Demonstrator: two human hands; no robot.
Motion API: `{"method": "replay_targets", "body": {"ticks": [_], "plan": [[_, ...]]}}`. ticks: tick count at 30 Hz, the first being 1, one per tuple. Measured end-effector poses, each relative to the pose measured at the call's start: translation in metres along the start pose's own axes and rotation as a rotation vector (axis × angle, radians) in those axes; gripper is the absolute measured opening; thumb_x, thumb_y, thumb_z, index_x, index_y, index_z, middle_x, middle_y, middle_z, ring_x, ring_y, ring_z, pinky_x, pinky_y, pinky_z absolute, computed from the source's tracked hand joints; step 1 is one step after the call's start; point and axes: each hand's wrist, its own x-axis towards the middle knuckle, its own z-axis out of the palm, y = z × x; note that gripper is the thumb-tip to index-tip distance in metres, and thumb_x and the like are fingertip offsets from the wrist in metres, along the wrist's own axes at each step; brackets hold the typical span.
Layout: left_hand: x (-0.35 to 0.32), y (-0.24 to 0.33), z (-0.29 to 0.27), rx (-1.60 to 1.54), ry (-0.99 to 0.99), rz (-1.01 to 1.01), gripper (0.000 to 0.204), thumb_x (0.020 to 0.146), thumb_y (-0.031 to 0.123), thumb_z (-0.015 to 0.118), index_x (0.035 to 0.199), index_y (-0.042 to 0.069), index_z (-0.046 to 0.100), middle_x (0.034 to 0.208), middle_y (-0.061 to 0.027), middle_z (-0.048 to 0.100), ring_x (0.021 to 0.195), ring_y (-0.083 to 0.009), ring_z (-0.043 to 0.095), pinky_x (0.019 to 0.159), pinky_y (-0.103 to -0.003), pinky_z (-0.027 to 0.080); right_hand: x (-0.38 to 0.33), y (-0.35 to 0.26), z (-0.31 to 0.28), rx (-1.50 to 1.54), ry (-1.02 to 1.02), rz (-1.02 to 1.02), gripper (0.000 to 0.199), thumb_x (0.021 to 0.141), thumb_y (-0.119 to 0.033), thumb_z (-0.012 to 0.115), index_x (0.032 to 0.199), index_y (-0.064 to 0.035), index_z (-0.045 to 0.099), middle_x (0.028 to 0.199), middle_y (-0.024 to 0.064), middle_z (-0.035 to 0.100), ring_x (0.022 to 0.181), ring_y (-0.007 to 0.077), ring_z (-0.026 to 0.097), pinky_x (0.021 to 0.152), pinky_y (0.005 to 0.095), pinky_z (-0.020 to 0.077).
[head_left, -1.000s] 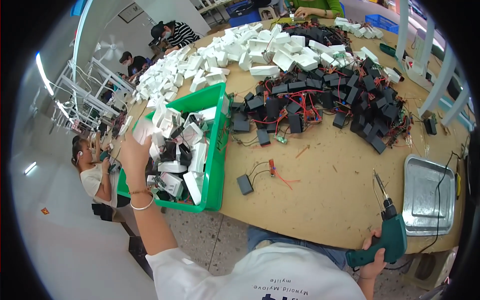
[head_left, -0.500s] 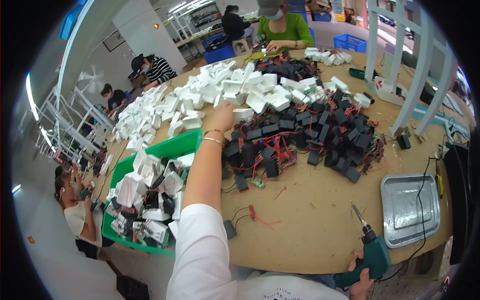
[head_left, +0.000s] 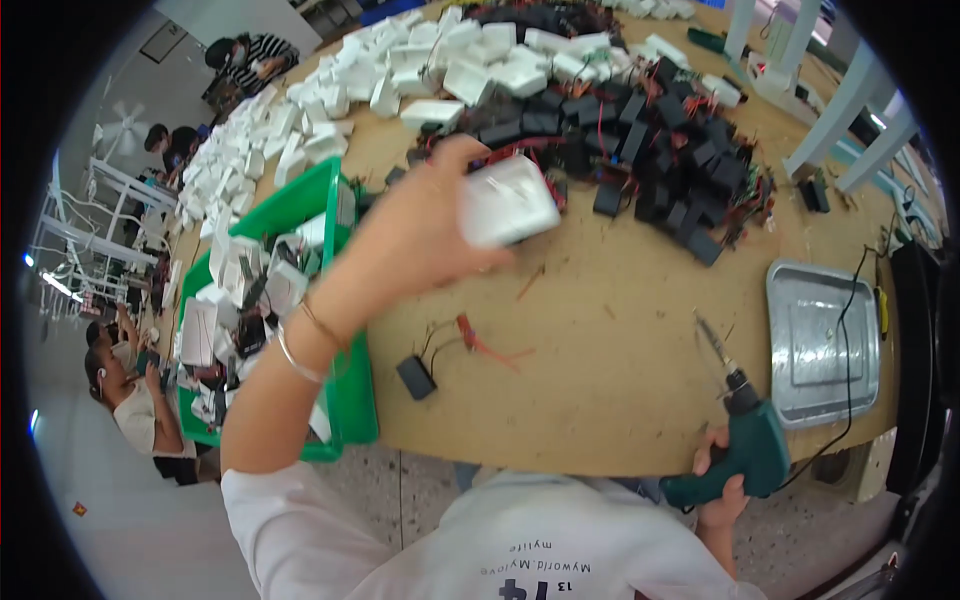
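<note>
My left hand point(head_left: 425, 215), blurred by motion, is closed round a white plastic casing point(head_left: 512, 200) above the table. In my right hand point(head_left: 722, 505), at the table's near edge, is a green corded power drill point(head_left: 755, 450). Its long bit points up and away over the table. Below the casing lie a small black box point(head_left: 416, 377) with wires and a red wired part point(head_left: 466, 332). Behind the casing spreads a heap of black boxes point(head_left: 640, 135) with red wires. White casings point(head_left: 400, 65) are piled beyond, to the left.
A green bin point(head_left: 350, 400) filled with white casings and dark parts stands left. At right lies a metal tray point(head_left: 825, 340), crossed by a black cable. Pale frame posts point(head_left: 835, 110) rise at the far right. Several other people sit round the table's left side.
My left hand has drawn back from the piles toward me and now holds a white casing. The view has tilted down. The right hand still grips the drill.
</note>
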Motion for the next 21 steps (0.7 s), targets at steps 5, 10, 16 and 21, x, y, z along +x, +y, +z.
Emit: {"method": "replay_targets", "body": {"ticks": [5, 10, 16, 21], "plan": [[-0.058, 0.016, 0.109, 0.393, 0.158, 0.318, 0.081, 0.06, 0.044, 0.079, 0.12, 0.0, 0.047, 0.097, -0.0142, 0.057, 0.092, -0.0287, 0.054, 0.079, -0.037, 0.047, 0.006, 0.008, -0.007, 0.075, -0.08, -0.077, 0.066, 0.084, -0.046, 0.06, 0.124, 0.0028, 0.04, 0.109, 0.013, 0.048, 0.073, 0.0171, 0.049, 0.069, 0.0272, 0.0396], [-0.071, 0.04, 0.155, 0.414, 0.291, 0.381, 0.075, 0.065, 0.046, 0.074, 0.119, 0.0, 0.049, 0.09, -0.0127, 0.056, 0.087, -0.027, 0.053, 0.076, -0.036, 0.046, 0.001, 0.009, -0.008, 0.023, -0.09, -0.103, 0.064, 0.084, -0.045, 0.06, 0.122, 0.0032, 0.042, 0.109, 0.0131, 0.048, 0.073, 0.0165, 0.049, 0.068, 0.0267, 0.0395], [-0.088, 0.001, 0.114, 0.386, 0.396, 0.401, 0.04, 0.077, 0.023, 0.065, 0.112, 0.005, 0.055, 0.093, -0.009, 0.061, 0.095, -0.0295, 0.054, 0.09, -0.043, 0.039, -0.003, 0.007, -0.003, 0.002, -0.06, -0.137, 0.064, 0.085, -0.047, 0.059, 0.119, 0.0044, 0.044, 0.107, 0.0134, 0.049, 0.072, 0.0151, 0.05, 0.062, 0.0256, 0.0397], [-0.099, -0.036, 0.101, 0.538, 0.248, 0.411, 0.029, 0.073, 0.015, 0.068, 0.1, 0.006, 0.061, 0.083, -0.0075, 0.063, 0.094, -0.025, 0.056, 0.101, -0.044, 0.035, 0.0, 0.008, -0.005, -0.044, -0.074, -0.146, 0.064, 0.085, -0.048, 0.058, 0.12, 0.0035, 0.044, 0.108, 0.0135, 0.05, 0.071, 0.0148, 0.05, 0.061, 0.0253, 0.0398]]}}
